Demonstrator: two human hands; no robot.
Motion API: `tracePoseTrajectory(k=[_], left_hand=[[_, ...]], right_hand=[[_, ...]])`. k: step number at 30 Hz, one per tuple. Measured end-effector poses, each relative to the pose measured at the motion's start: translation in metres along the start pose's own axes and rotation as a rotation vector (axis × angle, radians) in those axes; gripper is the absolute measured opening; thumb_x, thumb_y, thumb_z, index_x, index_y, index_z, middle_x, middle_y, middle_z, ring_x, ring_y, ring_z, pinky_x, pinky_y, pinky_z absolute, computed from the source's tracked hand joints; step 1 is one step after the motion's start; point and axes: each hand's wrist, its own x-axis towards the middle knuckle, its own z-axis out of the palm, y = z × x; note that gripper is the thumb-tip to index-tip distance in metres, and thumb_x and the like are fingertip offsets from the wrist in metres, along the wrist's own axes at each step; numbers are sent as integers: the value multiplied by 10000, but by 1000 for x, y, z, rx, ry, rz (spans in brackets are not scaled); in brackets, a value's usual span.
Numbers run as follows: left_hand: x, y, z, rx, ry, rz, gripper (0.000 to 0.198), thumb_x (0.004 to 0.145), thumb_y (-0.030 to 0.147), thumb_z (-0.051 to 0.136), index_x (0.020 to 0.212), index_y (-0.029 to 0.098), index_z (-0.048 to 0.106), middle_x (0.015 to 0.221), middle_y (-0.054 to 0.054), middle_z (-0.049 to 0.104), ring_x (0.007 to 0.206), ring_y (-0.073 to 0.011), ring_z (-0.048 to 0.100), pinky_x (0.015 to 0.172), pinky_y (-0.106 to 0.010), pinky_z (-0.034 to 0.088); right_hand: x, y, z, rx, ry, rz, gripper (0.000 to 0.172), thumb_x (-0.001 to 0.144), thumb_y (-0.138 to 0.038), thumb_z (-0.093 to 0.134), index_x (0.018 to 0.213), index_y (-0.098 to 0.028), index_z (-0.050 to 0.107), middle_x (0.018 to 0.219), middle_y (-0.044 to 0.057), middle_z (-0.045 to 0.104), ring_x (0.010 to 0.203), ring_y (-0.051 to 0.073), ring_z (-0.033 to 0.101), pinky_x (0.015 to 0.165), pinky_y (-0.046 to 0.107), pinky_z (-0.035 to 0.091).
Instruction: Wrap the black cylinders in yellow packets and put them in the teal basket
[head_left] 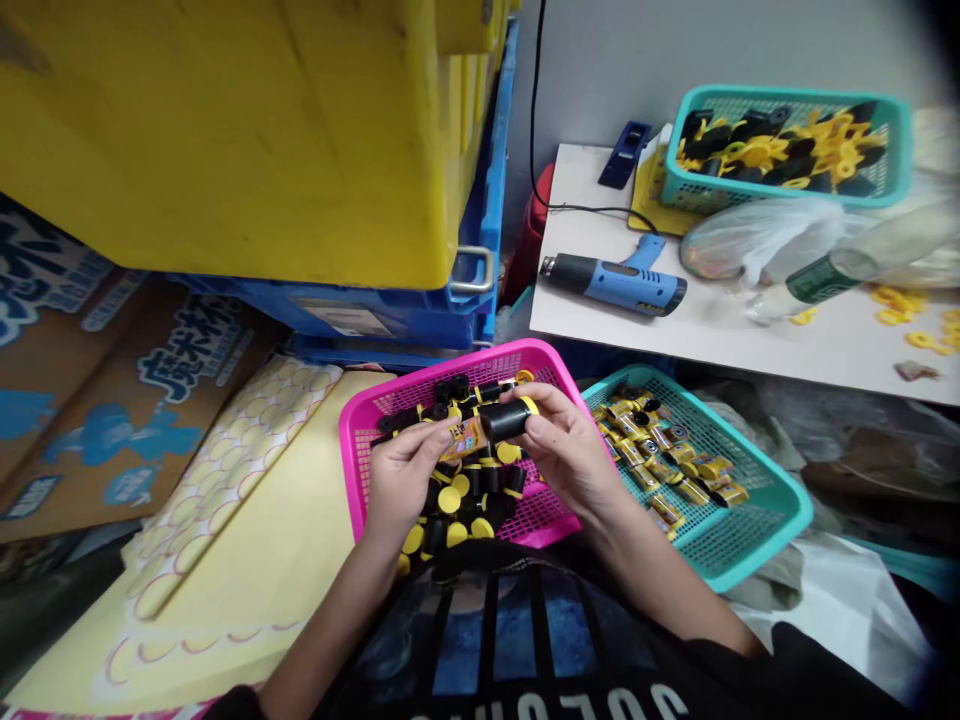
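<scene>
We see the right hand (568, 452) pinching a black cylinder (504, 420) between fingers and thumb, lifted clear of the pile. The left hand (405, 482) seems to pinch a small orange label (463, 438) against it. Both work over a pink mesh basket (465, 366), with a teal mesh basket (750, 535) just beside, within easy reach.

Bright, even light fills the scene, probably from overhead, though no lamp shows. Glare whitens the plastic bag (757, 240) near the far right corner of the white desk (675, 330), where the picture goes soft. The black cylinder (504, 420) carries a faint sheen, and the left hand (405, 480) and right hand (566, 450) look fairly sharp. The frame corners darken, and the wide lens bows the yellow crate (225, 130)
</scene>
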Motion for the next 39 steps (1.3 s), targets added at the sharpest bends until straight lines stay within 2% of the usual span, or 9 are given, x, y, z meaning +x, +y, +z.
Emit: tracePoseTrajectory(k=[8, 11, 15, 20, 23, 25, 27, 35, 39], left_hand=[[-1, 0, -2, 60, 55, 112, 210, 798, 390, 695, 910, 232, 775, 945, -50, 775, 900, -205, 708, 852, -333, 557], [-2, 8, 0, 66, 21, 130, 187, 782, 367, 713, 890, 228, 777, 918, -44, 778, 858, -191, 715, 819, -309, 570], [-3, 19, 5, -35, -118, 10, 231, 736, 314, 751, 941, 208, 758, 943, -47, 774, 767, -178, 725, 676, -272, 595], [-5, 24, 7, -112, -198, -25, 254, 650, 179, 796, 896, 206, 739, 900, -19, 766, 811, -163, 717, 744, -254, 585], [-6, 24, 8, -123, -198, -31, 239, 670, 181, 779, 903, 209, 733, 930, -22, 761, 835, -162, 712, 773, -266, 579], [-6, 24, 9, -108, -198, -26, 233, 669, 180, 778, 897, 204, 735, 921, -28, 762, 846, -166, 709, 783, -269, 575], [-5, 25, 10, -96, -202, -19, 228, 661, 175, 783, 883, 201, 739, 906, -28, 762, 845, -164, 706, 784, -261, 571], [-9, 16, 15, -166, -222, -134, 254, 657, 229, 808, 894, 186, 729, 884, -27, 747, 778, -145, 692, 732, -250, 568], [-12, 11, 18, -223, -223, -188, 318, 657, 299, 814, 928, 176, 702, 869, -29, 729, 732, -144, 684, 678, -253, 579]], right_hand=[[1, 6, -16, -281, -8, -33, 315, 651, -326, 821, 913, -227, 676, 827, -6, 646, 737, 125, 598, 655, 242, 508], [1, 6, -18, -347, -15, -30, 326, 645, -333, 822, 917, -221, 681, 785, -10, 637, 697, 121, 582, 626, 246, 491], [1, 15, -15, -377, -36, -69, 336, 650, -295, 828, 947, -235, 682, 787, -16, 638, 679, 112, 579, 652, 255, 486], [1, 31, -5, -205, -89, -107, 272, 696, -357, 802, 923, -248, 699, 1017, 22, 650, 923, 156, 608, 801, 284, 495], [1, 38, 0, 34, -158, 96, 321, 792, -470, 698, 1032, -258, 682, 1044, 32, 639, 933, 154, 602, 825, 297, 498], [1, 41, 2, 178, -216, 233, 380, 780, -485, 707, 1085, -264, 657, 962, 18, 643, 857, 141, 607, 797, 297, 514], [1, 43, 3, 248, -229, 268, 377, 755, -468, 739, 1055, -255, 658, 899, 1, 634, 806, 121, 602, 769, 272, 519], [2, 53, -3, 175, -179, 182, 305, 740, -415, 770, 954, -239, 642, 848, -18, 610, 711, 94, 572, 676, 222, 505], [0, 52, -7, 53, -226, 95, 416, 863, -594, 535, 1073, -242, 609, 984, 36, 619, 813, 148, 603, 722, 297, 518]])
